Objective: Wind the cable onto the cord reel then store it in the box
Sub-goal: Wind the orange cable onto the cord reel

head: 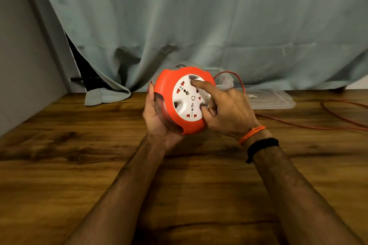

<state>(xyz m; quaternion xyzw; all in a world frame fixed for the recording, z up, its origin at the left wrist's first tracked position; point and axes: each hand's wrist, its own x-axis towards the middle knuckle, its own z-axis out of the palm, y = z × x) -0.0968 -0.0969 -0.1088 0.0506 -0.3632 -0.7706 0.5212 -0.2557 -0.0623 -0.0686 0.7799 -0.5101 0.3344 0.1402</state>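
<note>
Head view: your two forearms reach forward over the wooden bench (99, 145), and both hands meet at the cord reel (180, 101), which you hold above the bench, near its middle. Your left hand (157, 117) cups the reel from the left and below, its fingers curled round the clear rim at the back, the thumb lying along the orange edge. Your right hand (227, 111) sits on the right side of the reel; the index finger is stretched out with its tip in a recess near the top of the white socket face (189, 99), the thumb presses the lower part of that face, and the other fingers are curled against the reel's right edge. An orange band (252, 134) and a black band (261, 146) circle your right wrist.

The reel is a flat round drum held nearly on edge: its white face tilts toward you and slightly up, so its axle points roughly at you.

Beyond your right hand the red cable (310, 126) leaves the reel in an arc and trails loose over the bench to the right. Behind the reel a clear plastic box (225, 80) stands near the curtain; what it holds cannot be made out. Its clear lid (274, 99) lies flat beside it. A grey-green curtain (199, 16) hangs at the back.
</note>
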